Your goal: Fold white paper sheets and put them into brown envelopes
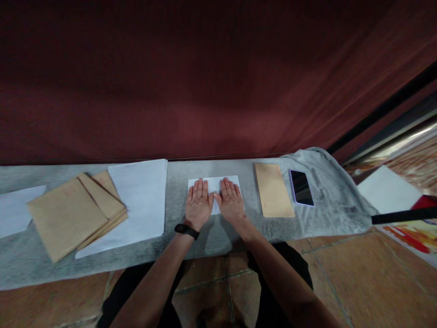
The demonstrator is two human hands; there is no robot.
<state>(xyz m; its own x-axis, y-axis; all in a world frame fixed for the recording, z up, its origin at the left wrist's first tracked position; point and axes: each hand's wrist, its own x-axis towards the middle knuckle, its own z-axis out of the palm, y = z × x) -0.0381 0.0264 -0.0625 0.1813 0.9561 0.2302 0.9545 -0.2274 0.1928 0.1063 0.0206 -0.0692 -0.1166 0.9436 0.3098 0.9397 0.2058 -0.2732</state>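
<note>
A small white sheet of paper (215, 183), perhaps folded, lies on the grey cloth in front of me. My left hand (198, 202) presses flat on its left part, fingers stretched out. My right hand (230, 200) rests flat on the right part, and the two thumbs meet near the middle. Both palms hide most of the sheet. To the right of my right hand lies a brown envelope (274, 189). Left of my left hand is a stack of larger white paper sheets (146, 200), partly under a pile of brown envelopes (68, 209).
A grey cloth (177, 191) covers the long narrow surface. On its right lies a phone (302, 187) in a purple case. Another white sheet (18, 209) is at the far left. A dark red curtain (205, 91) hangs behind, and floor tiles (341, 269) show in front.
</note>
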